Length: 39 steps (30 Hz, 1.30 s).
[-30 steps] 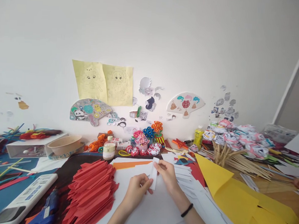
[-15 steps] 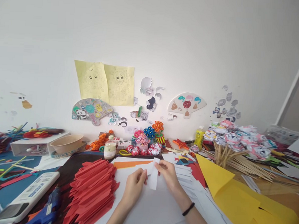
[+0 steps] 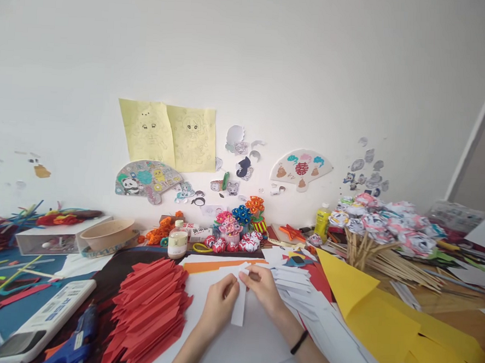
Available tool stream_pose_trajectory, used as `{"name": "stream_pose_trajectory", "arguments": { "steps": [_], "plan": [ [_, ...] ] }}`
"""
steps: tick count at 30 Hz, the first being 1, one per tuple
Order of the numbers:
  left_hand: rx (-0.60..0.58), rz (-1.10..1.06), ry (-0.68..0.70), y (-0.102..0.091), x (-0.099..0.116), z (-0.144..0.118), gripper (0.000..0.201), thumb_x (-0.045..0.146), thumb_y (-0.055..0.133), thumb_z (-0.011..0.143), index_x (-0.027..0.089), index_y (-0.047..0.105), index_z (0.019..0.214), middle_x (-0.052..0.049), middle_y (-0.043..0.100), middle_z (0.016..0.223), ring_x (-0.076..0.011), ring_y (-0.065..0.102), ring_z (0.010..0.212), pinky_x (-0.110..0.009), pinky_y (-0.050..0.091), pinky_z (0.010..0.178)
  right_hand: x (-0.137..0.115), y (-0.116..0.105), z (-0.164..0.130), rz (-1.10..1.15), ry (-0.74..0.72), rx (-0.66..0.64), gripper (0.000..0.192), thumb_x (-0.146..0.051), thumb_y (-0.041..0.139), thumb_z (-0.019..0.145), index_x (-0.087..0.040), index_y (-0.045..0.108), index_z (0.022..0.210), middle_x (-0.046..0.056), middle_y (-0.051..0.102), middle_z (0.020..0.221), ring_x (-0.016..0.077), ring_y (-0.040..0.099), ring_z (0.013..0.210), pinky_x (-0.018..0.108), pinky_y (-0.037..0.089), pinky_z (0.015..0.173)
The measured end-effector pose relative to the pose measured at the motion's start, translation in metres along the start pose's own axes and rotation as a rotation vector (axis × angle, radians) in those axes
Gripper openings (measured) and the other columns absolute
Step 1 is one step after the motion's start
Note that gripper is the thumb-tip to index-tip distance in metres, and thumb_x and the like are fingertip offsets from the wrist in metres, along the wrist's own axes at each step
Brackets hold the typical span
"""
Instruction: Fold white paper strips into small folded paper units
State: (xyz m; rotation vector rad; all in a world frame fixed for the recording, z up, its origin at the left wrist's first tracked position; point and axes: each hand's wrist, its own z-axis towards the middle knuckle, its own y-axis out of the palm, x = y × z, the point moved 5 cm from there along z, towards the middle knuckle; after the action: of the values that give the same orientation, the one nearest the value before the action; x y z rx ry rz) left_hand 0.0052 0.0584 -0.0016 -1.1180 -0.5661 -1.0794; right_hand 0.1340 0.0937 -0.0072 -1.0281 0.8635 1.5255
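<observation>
Head view: the bench (image 3: 96, 282) is full of paper. A big yellow sheet (image 3: 382, 321) lies on the right and a red stack (image 3: 148, 307) on the left. Between them, on white paper, both hands press a white strip (image 3: 238, 307). The left hand (image 3: 218, 306) and right hand (image 3: 263, 287) each have their grip pinched on its top end. The strip looks light, thin and bendy; I would hold it by the edges. Its long side runs toward the person.

Bare forearms, no sleeves, black band (image 3: 299, 343) on right wrist
</observation>
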Motion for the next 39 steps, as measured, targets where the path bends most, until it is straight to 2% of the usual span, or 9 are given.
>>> {"name": "stream_pose_trajectory", "arguments": {
  "steps": [6, 9, 14, 17, 23, 27, 32, 36, 39],
  "plan": [
    [-0.052, 0.075, -0.019, 0.004, -0.001, -0.002, 0.018, 0.018, 0.039, 0.075, 0.019, 0.042, 0.057, 0.005, 0.041, 0.053, -0.0114, 0.038, 0.055, -0.021, 0.026, 0.053, 0.005, -0.049, 0.005, 0.198, -0.009, 0.436, 0.033, -0.046, 0.071, 0.071, -0.016, 0.059, 0.067, -0.002, 0.058, 0.061, 0.0126, 0.05, 0.056, 0.023, 0.039, 0.053],
    [0.005, 0.08, -0.047, -0.002, -0.001, -0.003, 0.02, 0.023, 0.04, 0.08, 0.019, 0.049, 0.063, 0.003, 0.05, 0.057, -0.0129, 0.044, 0.056, -0.022, 0.03, 0.055, 0.012, -0.061, 0.006, 0.278, 0.057, 0.527, 0.032, -0.044, 0.076, 0.065, -0.017, 0.059, 0.064, -0.002, 0.056, 0.058, 0.0123, 0.049, 0.054, 0.023, 0.039, 0.052],
    [0.07, 0.003, -0.057, -0.007, -0.008, 0.001, 0.028, 0.041, 0.042, 0.085, 0.018, 0.058, 0.085, -0.003, 0.064, 0.081, -0.0162, 0.053, 0.067, -0.024, 0.038, 0.062, 0.01, -0.032, 0.002, 0.335, 0.065, 0.353, 0.028, -0.04, 0.074, 0.069, -0.016, 0.059, 0.066, 0.0, 0.059, 0.063, 0.0143, 0.053, 0.058, 0.024, 0.041, 0.053],
    [0.061, -0.005, -0.077, -0.008, -0.018, 0.004, 0.027, 0.041, 0.046, 0.083, 0.018, 0.056, 0.075, -0.002, 0.061, 0.07, -0.0162, 0.052, 0.063, -0.025, 0.038, 0.061, 0.007, -0.016, -0.001, 0.368, 0.085, 0.252, 0.025, -0.038, 0.074, 0.069, -0.015, 0.062, 0.071, 0.003, 0.064, 0.07, 0.0175, 0.058, 0.065, 0.027, 0.046, 0.06],
    [0.255, -0.007, -0.143, -0.035, -0.032, 0.01, 0.035, 0.049, 0.041, 0.084, 0.018, 0.051, 0.069, -0.002, 0.058, 0.066, -0.0174, 0.052, 0.065, -0.026, 0.038, 0.062, 0.006, -0.016, 0.001, 0.353, 0.166, 0.183, 0.03, -0.041, 0.074, 0.068, -0.014, 0.068, 0.079, 0.007, 0.067, 0.079, 0.0213, 0.062, 0.073, 0.031, 0.05, 0.068],
    [0.116, -0.011, -0.114, -0.027, -0.024, 0.01, 0.042, 0.05, 0.036, 0.086, 0.017, 0.056, 0.07, -0.003, 0.061, 0.069, -0.018, 0.054, 0.067, -0.026, 0.039, 0.064, 0.005, -0.021, 0.001, 0.304, 0.134, 0.214, 0.029, -0.042, 0.073, 0.069, -0.015, 0.068, 0.078, 0.006, 0.066, 0.077, 0.019, 0.059, 0.069, 0.029, 0.048, 0.066],
    [0.004, 0.066, -0.05, -0.012, -0.009, 0.004, 0.026, 0.042, 0.05, 0.081, 0.018, 0.057, 0.072, 0.0, 0.059, 0.068, -0.0151, 0.05, 0.062, -0.024, 0.035, 0.059, 0.008, -0.03, 0.002, 0.255, 0.12, 0.272, 0.026, -0.04, 0.073, 0.07, -0.016, 0.064, 0.068, 0.001, 0.058, 0.065, 0.0125, 0.05, 0.059, 0.023, 0.042, 0.056],
    [0.163, 0.051, -0.065, -0.024, -0.015, 0.006, 0.026, 0.04, 0.049, 0.082, 0.019, 0.05, 0.068, 0.002, 0.051, 0.062, -0.0143, 0.046, 0.061, -0.023, 0.033, 0.058, 0.007, -0.03, 0.004, 0.226, 0.153, 0.2, 0.027, -0.041, 0.072, 0.07, -0.015, 0.063, 0.068, -0.001, 0.054, 0.059, 0.0118, 0.049, 0.056, 0.022, 0.04, 0.053],
    [0.264, -0.029, -0.08, -0.035, -0.024, 0.009, 0.029, 0.043, 0.043, 0.084, 0.019, 0.049, 0.07, 0.002, 0.051, 0.065, -0.0149, 0.047, 0.063, -0.023, 0.035, 0.059, 0.005, -0.02, 0.003, 0.15, 0.206, 0.053, 0.029, -0.043, 0.071, 0.07, -0.014, 0.065, 0.072, -0.001, 0.056, 0.059, 0.0126, 0.052, 0.051, 0.024, 0.041, 0.05]
  ]
}}
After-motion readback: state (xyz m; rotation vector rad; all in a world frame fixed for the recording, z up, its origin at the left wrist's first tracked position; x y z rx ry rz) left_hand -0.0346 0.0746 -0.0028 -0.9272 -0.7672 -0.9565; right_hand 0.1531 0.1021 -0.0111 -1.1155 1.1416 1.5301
